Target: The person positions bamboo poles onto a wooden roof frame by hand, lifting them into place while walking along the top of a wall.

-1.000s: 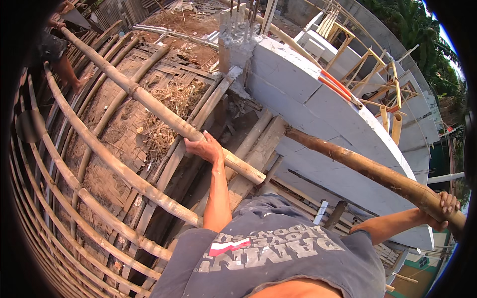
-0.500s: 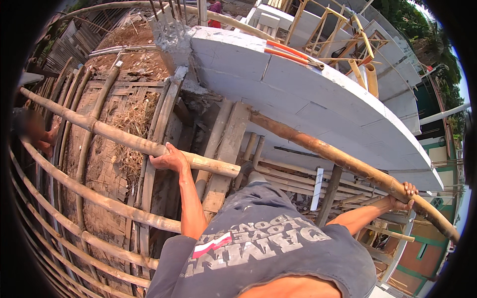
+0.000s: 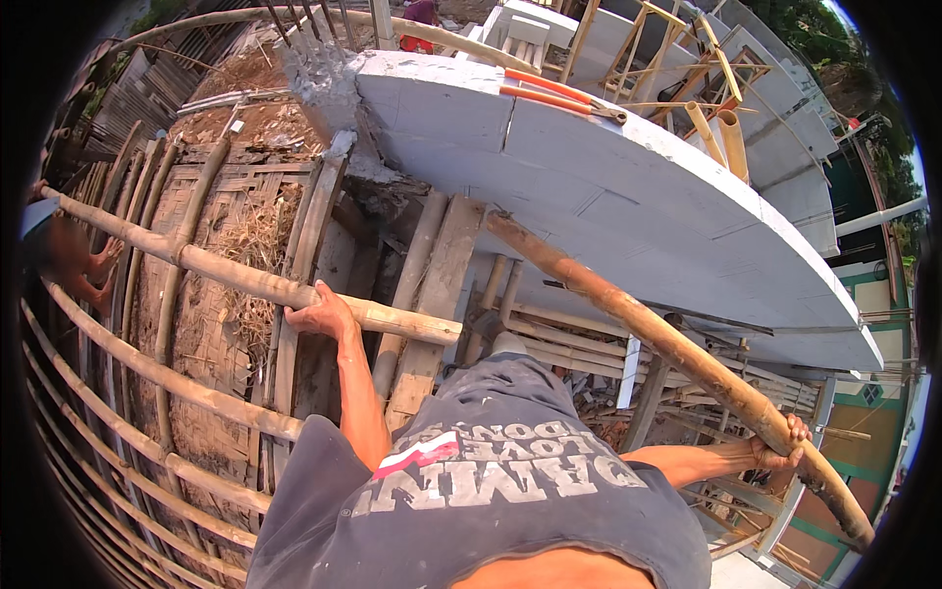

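Observation:
My left hand (image 3: 324, 316) is wrapped round a pale bamboo pole (image 3: 226, 269) near its cut end. That pole runs off to the far left, across other bamboo lengths. On the other side, my right hand (image 3: 782, 444) grips a browner bamboo pole (image 3: 638, 319) toward its near right end. The brown pole slants from beside a wooden plank (image 3: 432, 294) down to the right, in front of a white block wall (image 3: 608, 187). Its far end lies by the top of the plank.
Orange-handled bolt cutters (image 3: 559, 93) lie on top of the wall. Several bamboo rails (image 3: 186, 393) cross a woven mat at left, where another person (image 3: 74, 255) is close to the pole's far end. Bare rebar rises from a rough concrete column (image 3: 319, 83). Bamboo lengths lie below the wall.
My right hand and the brown pole's near end have moved down and a little left. My left hand keeps its hold on the pale pole. The view has shifted slightly.

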Action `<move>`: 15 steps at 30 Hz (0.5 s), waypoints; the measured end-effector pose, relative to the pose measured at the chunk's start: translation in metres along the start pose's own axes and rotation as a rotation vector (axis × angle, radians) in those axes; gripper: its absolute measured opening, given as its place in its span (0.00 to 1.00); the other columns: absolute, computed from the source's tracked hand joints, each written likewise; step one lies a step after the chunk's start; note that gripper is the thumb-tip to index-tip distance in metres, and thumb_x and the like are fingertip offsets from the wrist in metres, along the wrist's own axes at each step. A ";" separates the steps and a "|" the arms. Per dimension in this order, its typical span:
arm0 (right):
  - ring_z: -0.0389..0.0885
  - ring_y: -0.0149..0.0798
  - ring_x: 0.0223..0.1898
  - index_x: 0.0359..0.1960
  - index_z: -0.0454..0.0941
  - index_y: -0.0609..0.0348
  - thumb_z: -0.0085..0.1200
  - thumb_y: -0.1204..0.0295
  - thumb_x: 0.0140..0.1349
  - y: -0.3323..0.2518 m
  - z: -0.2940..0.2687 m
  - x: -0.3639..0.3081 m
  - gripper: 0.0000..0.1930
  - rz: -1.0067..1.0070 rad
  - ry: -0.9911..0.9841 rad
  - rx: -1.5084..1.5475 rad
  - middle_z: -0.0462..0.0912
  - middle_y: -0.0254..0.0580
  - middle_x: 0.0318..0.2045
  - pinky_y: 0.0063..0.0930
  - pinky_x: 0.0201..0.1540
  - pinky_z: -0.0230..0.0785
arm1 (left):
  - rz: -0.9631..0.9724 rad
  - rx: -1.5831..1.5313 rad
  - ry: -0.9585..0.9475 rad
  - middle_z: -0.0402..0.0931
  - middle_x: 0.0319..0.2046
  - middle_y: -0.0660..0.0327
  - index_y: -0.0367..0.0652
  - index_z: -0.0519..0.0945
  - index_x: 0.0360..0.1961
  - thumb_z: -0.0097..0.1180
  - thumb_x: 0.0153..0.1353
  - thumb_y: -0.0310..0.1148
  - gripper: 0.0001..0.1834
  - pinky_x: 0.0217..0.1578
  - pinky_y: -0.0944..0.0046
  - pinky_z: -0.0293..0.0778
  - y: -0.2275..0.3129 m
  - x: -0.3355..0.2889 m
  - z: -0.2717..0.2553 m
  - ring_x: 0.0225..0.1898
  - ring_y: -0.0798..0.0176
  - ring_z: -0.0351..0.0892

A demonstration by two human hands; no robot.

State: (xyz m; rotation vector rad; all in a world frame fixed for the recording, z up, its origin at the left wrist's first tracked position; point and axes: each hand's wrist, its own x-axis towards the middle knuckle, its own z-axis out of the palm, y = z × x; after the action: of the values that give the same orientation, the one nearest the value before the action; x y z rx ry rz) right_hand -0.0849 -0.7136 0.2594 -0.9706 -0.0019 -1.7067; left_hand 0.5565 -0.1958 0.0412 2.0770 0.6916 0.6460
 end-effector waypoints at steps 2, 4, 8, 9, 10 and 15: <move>0.75 0.38 0.42 0.50 0.73 0.65 0.63 0.72 0.59 -0.011 0.021 0.012 0.19 -0.008 -0.034 -0.057 0.74 0.41 0.37 0.39 0.54 0.70 | -0.007 -0.001 -0.007 0.54 0.64 0.30 0.19 0.51 0.68 0.71 0.61 0.36 0.48 0.67 0.35 0.59 0.009 -0.006 -0.002 0.67 0.33 0.57; 0.74 0.39 0.44 0.50 0.71 0.65 0.62 0.72 0.60 -0.021 0.032 0.022 0.19 0.029 -0.005 -0.103 0.72 0.42 0.38 0.39 0.55 0.69 | 0.033 -0.020 0.013 0.55 0.65 0.31 0.19 0.52 0.68 0.71 0.60 0.34 0.49 0.68 0.36 0.58 0.010 -0.006 -0.002 0.67 0.33 0.57; 0.69 0.40 0.46 0.51 0.68 0.66 0.60 0.70 0.62 -0.031 0.089 0.051 0.20 0.020 0.083 -0.310 0.68 0.42 0.40 0.39 0.56 0.68 | 0.058 -0.018 0.043 0.58 0.65 0.32 0.19 0.52 0.69 0.73 0.59 0.34 0.50 0.70 0.35 0.56 0.007 -0.007 -0.002 0.69 0.33 0.57; 0.69 0.40 0.47 0.52 0.68 0.66 0.59 0.69 0.63 -0.033 0.101 0.063 0.20 0.017 0.065 -0.346 0.68 0.42 0.40 0.39 0.57 0.67 | 0.052 -0.027 0.040 0.58 0.65 0.32 0.20 0.52 0.70 0.72 0.59 0.35 0.50 0.70 0.35 0.56 0.007 -0.008 -0.003 0.68 0.33 0.57; 0.68 0.39 0.48 0.51 0.67 0.65 0.59 0.69 0.63 -0.030 0.114 0.075 0.20 0.062 -0.005 -0.286 0.67 0.42 0.40 0.38 0.58 0.66 | 0.045 -0.030 0.040 0.58 0.65 0.33 0.21 0.52 0.70 0.72 0.59 0.35 0.50 0.70 0.35 0.56 0.005 -0.009 -0.006 0.68 0.33 0.57; 0.68 0.41 0.51 0.50 0.69 0.63 0.56 0.68 0.66 -0.024 0.175 0.146 0.16 0.258 -0.349 -0.065 0.69 0.43 0.42 0.38 0.61 0.64 | 0.060 -0.066 -0.020 0.59 0.64 0.33 0.28 0.55 0.73 0.67 0.60 0.37 0.47 0.67 0.36 0.56 0.000 -0.015 -0.018 0.65 0.35 0.59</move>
State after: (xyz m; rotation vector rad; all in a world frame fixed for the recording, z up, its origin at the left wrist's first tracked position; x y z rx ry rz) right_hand -0.0067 -0.7415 0.4724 -1.2507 -0.0476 -1.2942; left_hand 0.5340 -0.1954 0.0475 2.0466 0.5910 0.6716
